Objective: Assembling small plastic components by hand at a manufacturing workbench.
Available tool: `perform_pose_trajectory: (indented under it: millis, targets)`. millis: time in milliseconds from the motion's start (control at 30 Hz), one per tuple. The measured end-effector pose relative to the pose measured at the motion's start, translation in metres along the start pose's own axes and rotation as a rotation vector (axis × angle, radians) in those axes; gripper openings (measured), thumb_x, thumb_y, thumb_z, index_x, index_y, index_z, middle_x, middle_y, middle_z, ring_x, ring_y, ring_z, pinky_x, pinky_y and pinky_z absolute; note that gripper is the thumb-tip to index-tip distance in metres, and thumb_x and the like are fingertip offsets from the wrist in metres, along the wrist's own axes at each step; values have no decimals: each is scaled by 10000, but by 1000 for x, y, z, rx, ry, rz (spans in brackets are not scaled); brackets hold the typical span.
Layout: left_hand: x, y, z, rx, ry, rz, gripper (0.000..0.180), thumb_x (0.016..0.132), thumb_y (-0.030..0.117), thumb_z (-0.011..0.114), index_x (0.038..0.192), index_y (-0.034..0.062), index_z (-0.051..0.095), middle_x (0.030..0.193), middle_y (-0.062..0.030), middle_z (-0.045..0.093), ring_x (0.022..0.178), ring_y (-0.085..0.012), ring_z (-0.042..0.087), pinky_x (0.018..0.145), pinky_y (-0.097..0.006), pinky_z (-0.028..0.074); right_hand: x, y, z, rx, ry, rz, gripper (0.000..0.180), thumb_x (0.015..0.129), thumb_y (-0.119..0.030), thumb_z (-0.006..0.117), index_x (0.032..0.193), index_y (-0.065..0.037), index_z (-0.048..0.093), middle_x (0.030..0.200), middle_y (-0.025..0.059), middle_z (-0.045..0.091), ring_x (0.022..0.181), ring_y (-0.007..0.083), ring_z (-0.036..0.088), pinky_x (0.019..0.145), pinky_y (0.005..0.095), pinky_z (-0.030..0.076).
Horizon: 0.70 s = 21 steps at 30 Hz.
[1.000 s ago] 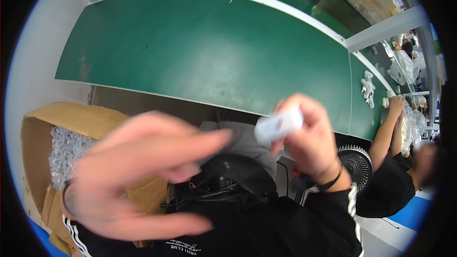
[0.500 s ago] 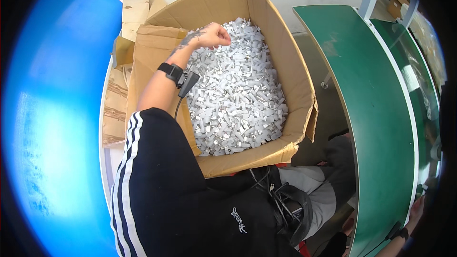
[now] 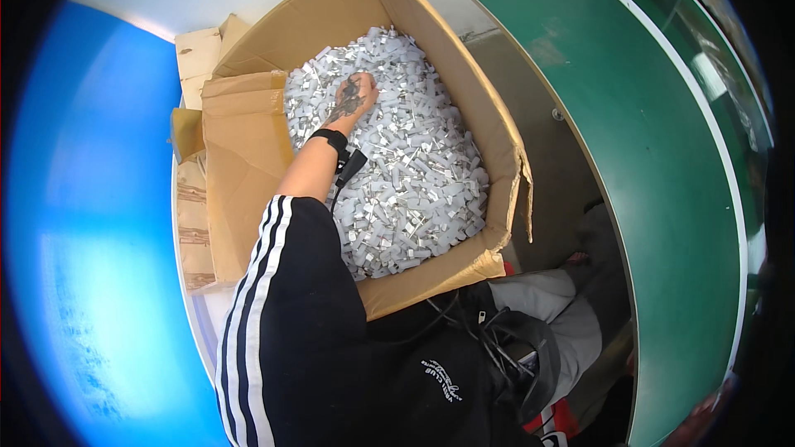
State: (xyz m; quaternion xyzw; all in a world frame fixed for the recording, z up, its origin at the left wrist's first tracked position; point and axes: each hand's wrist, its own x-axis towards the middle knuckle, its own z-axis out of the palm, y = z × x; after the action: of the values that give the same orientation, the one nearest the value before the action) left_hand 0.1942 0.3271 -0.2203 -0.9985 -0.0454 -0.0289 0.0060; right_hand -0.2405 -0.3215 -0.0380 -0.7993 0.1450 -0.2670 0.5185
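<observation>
My left hand is down among a heap of small grey-white plastic pieces with shiny metal parts. Its back faces up and the fingers curl under, closed; what they hold, if anything, is hidden. The pieces fill a large open cardboard box. Around my left wrist is a black band with a small black device and cable on it. At the lower right rim, dark and smeared, my right hand shows in part by the edge of the green table; its fingers cannot be made out.
A long green table with a pale edge stands to the right of the box. Bright blue panelling rises at the left. Pale wooden boards stand behind the box's left flap. Black cables lie over my lap.
My left hand has gone from above the far part of the heap down into the pieces. The view has shifted, and my right hand sits farther out at the rim.
</observation>
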Motion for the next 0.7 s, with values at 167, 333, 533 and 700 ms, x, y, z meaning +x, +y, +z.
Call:
perform_pose_trajectory:
  millis: [167, 333, 533, 700]
  targets:
    - [-1, 29, -8, -131, 203, 71, 227, 713, 260, 722, 828, 77, 652, 1021, -135, 617, 930, -329, 627, 801, -421, 509, -61, -37, 67, 280, -17, -124, 323, 974, -164, 474, 1197, 64, 525, 1212, 235, 519, 769, 201, 522, 667, 290, 434]
    - [-6, 13, -68, -770, 99, 12, 174, 754, 147, 723, 830, 34, 615, 925, -127, 623, 793, -156, 643, 648, -294, 536, -54, -17, 96, 122, -152, 31, 348, 897, -203, 546, 1118, 66, 550, 1046, 169, 546, 821, 161, 535, 722, 269, 438]
    - [-143, 188, -224, -1304, -189, 778, 133, 778, -63, 655, 872, -26, 568, 935, -123, 624, 783, -156, 632, 686, -291, 561, -28, -55, 160, -101, -310, -199, 537, 734, -152, 763, 1203, 27, 572, 1040, 184, 582, 875, 253, 581, 723, 346, 535]
    - [-213, 273, -247, -1146, -514, 1250, 307, 658, -96, 748, 915, -36, 592, 955, -172, 634, 767, -201, 643, 691, -284, 539, -8, -66, 183, 10, -268, -384, 468, 645, 8, 774, 1086, 56, 624, 951, 174, 618, 777, 259, 623, 627, 308, 527]
